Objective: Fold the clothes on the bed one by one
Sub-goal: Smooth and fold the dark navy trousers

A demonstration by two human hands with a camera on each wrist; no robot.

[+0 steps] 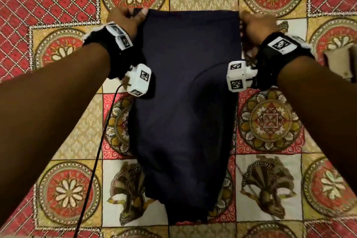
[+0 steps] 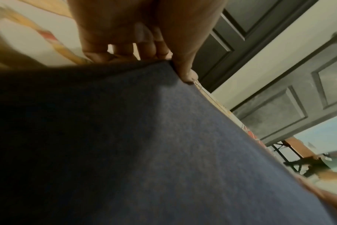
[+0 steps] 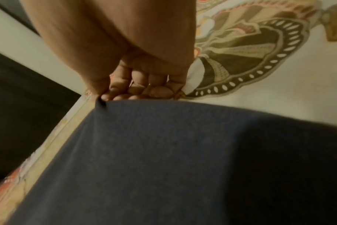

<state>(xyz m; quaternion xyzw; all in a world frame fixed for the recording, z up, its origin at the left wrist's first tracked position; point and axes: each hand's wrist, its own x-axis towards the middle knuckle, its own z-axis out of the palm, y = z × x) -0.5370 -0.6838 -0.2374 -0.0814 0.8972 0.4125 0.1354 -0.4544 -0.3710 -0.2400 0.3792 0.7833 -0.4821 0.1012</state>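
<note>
A dark navy garment (image 1: 185, 91) stretches in a long folded strip down the middle of the patterned bedspread (image 1: 58, 102). My left hand (image 1: 127, 17) pinches its far left corner, thumb on top of the cloth (image 2: 187, 73). My right hand (image 1: 255, 23) pinches the far right corner with curled fingers (image 3: 125, 91). Both corners are held up, and the cloth (image 3: 164, 152) hangs taut between them and sags toward me. The near end narrows and bunches at the bottom of the head view.
The bedspread has red, gold and cream squares all around the garment. A black cable (image 1: 100, 141) runs from the left wrist camera toward me. A grey panelled door (image 2: 279, 99) stands beyond the bed's edge. A pale object (image 1: 340, 63) lies at the right.
</note>
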